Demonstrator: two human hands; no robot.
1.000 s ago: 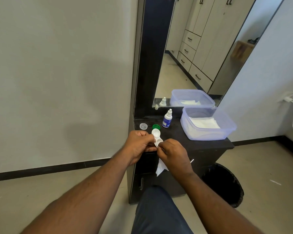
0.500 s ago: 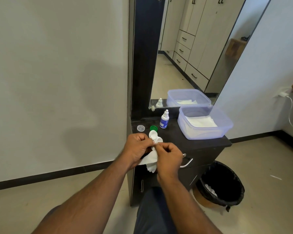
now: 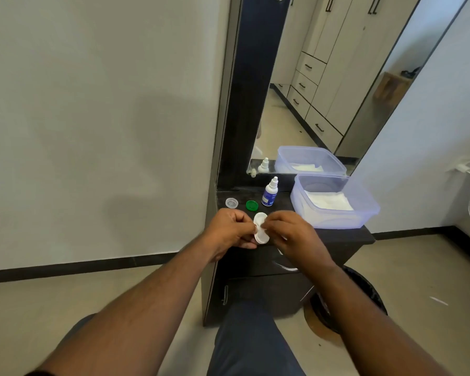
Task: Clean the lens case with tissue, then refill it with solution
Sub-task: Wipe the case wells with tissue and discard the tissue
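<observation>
Over the counter's front edge, the left hand pinches the white lens case, while the right hand's curled fingers meet it; any tissue there is hidden. Bare top lies beyond, then a clear cap, green cap and solution bottle near the back edge, tissue box filling the right corner.

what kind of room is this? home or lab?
Most likely a home bedroom or dressing area, not a lab. A tall mirror stands over a small dark vanity cabinet, and it reflects a built-in wardrobe with drawers. A black waste bin sits on the tiled floor beside it.
</observation>
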